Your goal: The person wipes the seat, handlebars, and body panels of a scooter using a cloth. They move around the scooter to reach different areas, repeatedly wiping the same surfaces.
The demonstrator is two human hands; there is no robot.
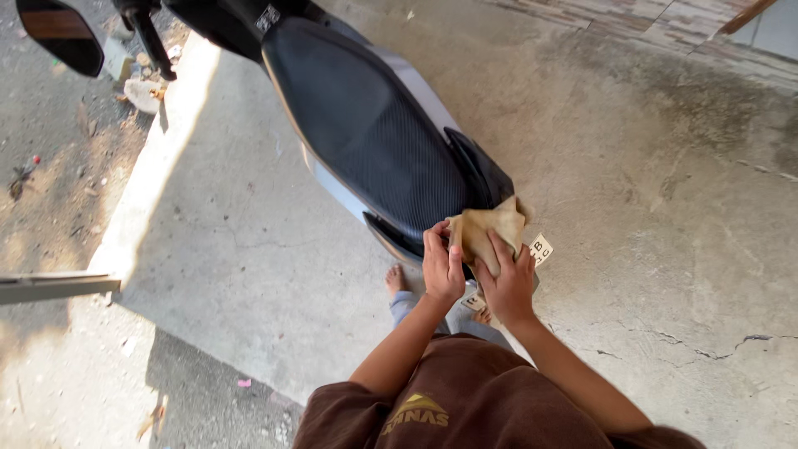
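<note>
1. Head view looks down at a parked scooter (pixel 357 125) on a concrete floor (pixel 648 208).
2. Seat (pixel 366 116) is black and textured, with pale grey side panels below it.
3. Cloth (pixel 486 229), tan and crumpled, sits at the rear end of the seat, against the black tail piece.
4. Left hand (pixel 442 264): grip closed, fingers curled around the cloth's left edge.
5. Right hand (pixel 509 278): fingers spread flat on the cloth from below, pressing it to the scooter; grip half closed on the fabric.
6. The two hands are just beside each other, nearly touching.
7. Rear plate (pixel 540 248) shows white just right of the cloth.
8. Bare foot (pixel 396 279) on the floor, left of the hands.
9. Mirror (pixel 60 33) top left; dirt ground beyond the floor's edge.
</note>
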